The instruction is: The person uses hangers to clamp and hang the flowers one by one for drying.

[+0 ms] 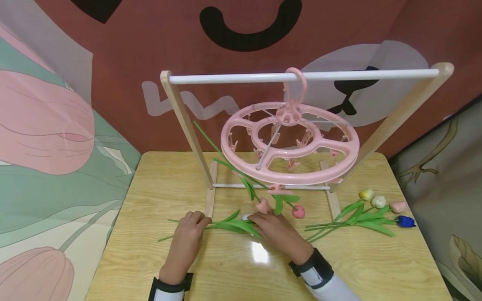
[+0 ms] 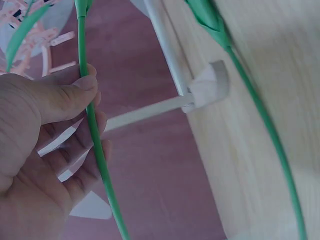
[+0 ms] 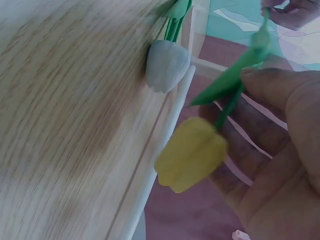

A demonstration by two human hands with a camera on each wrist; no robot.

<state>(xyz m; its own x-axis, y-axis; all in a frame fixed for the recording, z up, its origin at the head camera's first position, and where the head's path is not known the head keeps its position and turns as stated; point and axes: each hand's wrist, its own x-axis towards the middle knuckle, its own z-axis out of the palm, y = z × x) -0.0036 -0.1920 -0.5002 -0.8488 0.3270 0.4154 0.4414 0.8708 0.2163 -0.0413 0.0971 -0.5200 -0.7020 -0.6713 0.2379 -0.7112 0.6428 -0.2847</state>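
Both hands hold one artificial yellow tulip (image 3: pixel 192 155) between them, low over the table. My left hand (image 1: pixel 189 234) pinches its green stem (image 2: pixel 94 130) between thumb and fingers. Just below the flower head, my right hand (image 1: pixel 280 234) grips the stem and leaf (image 3: pixel 227 82); in the head view this hand hides the yellow bloom. A white tulip (image 3: pixel 167 65) lies on the table beside it. Above, two pink tulips (image 1: pixel 298 211) hang tilted, heads down, at the front of a pink round clip hanger (image 1: pixel 290 177).
The hanger hooks over the white bar (image 1: pixel 233 78) of a wooden-legged rack (image 1: pixel 188 125). On the right of the table (image 1: pixel 150 200) lies a bunch of tulips: yellow (image 1: pixel 366 194), white (image 1: pixel 378 202), pink (image 1: pixel 398 206) and blue (image 1: pixel 406 221). A printed cloth (image 1: pixel 124 83) stands behind.
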